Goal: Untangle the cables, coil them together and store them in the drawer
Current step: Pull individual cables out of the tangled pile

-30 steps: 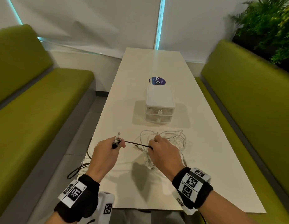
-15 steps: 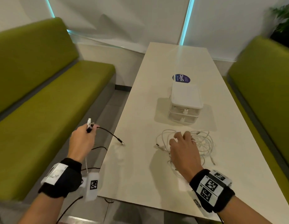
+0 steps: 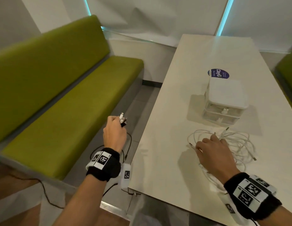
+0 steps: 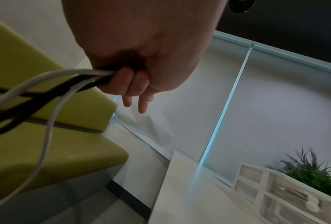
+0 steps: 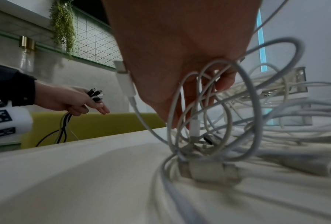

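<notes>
Overhead, the left hand (image 3: pixel 115 133) hangs off the table's left edge above the floor, fingers curled round a bundle of black and white cables (image 3: pixel 122 119) whose plugs stick up past the knuckles. The right hand (image 3: pixel 213 154) rests on the white table (image 3: pixel 160 160), fingers bent down into a loose tangle of white cables (image 3: pixel 236 141). Just beyond that tangle stands a small white drawer unit (image 3: pixel 223 103) with two clear drawers, both closed; what they hold cannot be made out.

From the left wrist, the fingers (image 4: pixel 126 83) clamp black and white strands tightly, which trail off to the lower left. The drawer unit (image 4: pixel 279 192) shows blurred at the lower right.

From the right wrist, the fingers (image 5: pixel 224 81) hook through several white loops (image 5: pixel 214 106) lying on the table, a white plug (image 5: pixel 125 81) beside the palm. Far left, the other hand (image 5: pixel 70 100) grips its bundle, plugs fanned upward.
</notes>
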